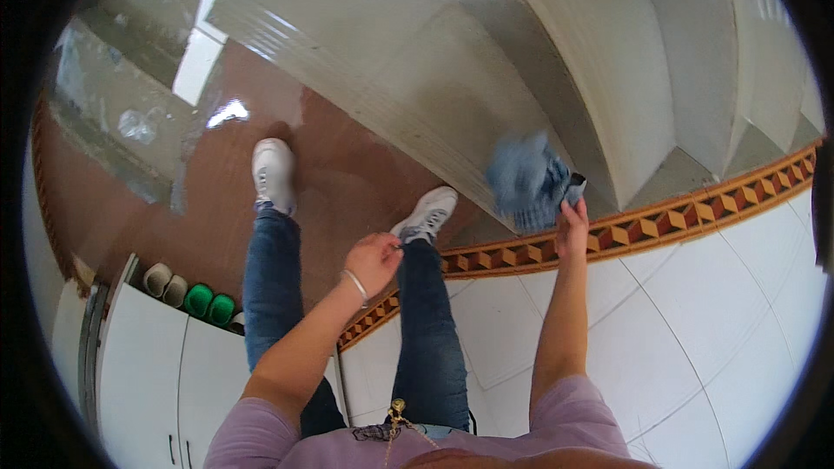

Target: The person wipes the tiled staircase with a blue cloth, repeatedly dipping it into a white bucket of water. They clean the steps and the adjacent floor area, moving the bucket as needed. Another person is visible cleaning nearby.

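Note:
A blue denim cloth or garment [531, 179], blurred, hangs from my right hand [573, 228] over the lower stair tread by the tiled wall. My fingers grip its edge, where a darker, folded part sticks out. My left hand [374, 264], with a silver bangle at the wrist, is in front of my right shin. Its fingers are curled and the fingertips meet near my right shoe [427, 212]. Whether something small lies between those fingertips is not clear.
Grey stairs [391, 39] climb and curve to the right along a patterned border [619, 234] and white wall tiles [677, 299]. My left shoe [272, 169] is on shiny brown flooring [339, 163]. Green clogs [208, 305] top a white cabinet [140, 365]. Other steps [120, 71] lie at left.

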Motion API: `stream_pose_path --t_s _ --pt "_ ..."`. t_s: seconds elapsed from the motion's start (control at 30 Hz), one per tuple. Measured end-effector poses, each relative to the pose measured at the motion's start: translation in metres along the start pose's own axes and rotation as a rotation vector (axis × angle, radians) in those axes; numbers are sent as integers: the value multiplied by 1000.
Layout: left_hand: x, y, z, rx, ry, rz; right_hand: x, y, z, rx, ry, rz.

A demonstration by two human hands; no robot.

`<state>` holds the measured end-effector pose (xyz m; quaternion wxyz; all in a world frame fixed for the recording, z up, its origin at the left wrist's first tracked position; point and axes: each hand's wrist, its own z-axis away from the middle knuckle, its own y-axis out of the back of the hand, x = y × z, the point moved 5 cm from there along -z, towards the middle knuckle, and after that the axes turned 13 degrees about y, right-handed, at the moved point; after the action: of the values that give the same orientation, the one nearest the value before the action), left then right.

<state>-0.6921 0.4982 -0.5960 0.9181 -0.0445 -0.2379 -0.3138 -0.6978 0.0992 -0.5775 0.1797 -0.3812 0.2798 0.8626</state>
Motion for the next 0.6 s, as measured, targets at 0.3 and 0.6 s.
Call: stream_pose_path --t_s 0.3,0.6 --pt "-14 -3 20 -333 39 -327 44 -278 -7 347 259 1143" --pt "-11 26 24 -446 -17 -95 -66 -537 62 -16 1233 1062"
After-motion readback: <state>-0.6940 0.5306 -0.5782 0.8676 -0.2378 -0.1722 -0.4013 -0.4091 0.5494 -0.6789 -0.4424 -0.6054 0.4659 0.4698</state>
